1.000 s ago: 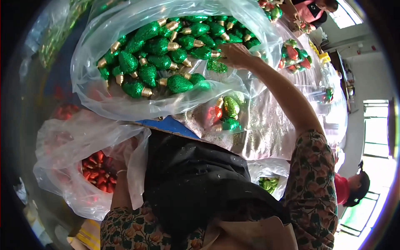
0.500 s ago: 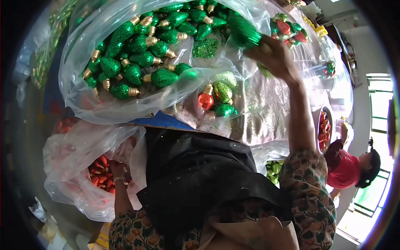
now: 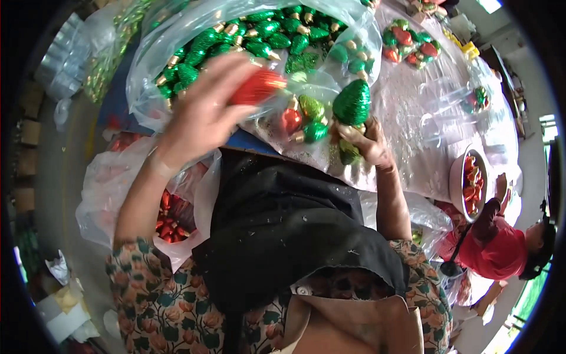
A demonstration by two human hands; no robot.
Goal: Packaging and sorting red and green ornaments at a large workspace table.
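Observation:
My left hand [image 3: 200, 115], smeared by motion, grips a shiny red bulb-shaped ornament [image 3: 256, 87] above the near edge of the bag of green bulbs. In my right hand [image 3: 376, 146] is a glittery green bulb ornament [image 3: 352, 101], its round end pointing up. A light-green bulb [image 3: 349, 154] shows just under the right fingers; whether it is held too I cannot tell. Between the hands, a small cluster lies on the table: a red bulb [image 3: 291, 120], a lime-green bulb [image 3: 311, 107] and a green bulb [image 3: 315, 132]. Many glittery green bulbs [image 3: 265, 28] with gold caps fill the open clear bag.
Left of my lap, a plastic bag [image 3: 112, 194] contains red bulbs [image 3: 171, 227]. Mixed bulb clusters [image 3: 411, 44] lie farther back on the plastic-covered table [image 3: 407, 118]. A white basin [image 3: 456, 183] of red bulbs stands at the right, near a person in red [image 3: 492, 251].
My left hand has come up from the bag of red bulbs with a red bulb. My right hand has drawn back toward me from the far side, holding a green bulb.

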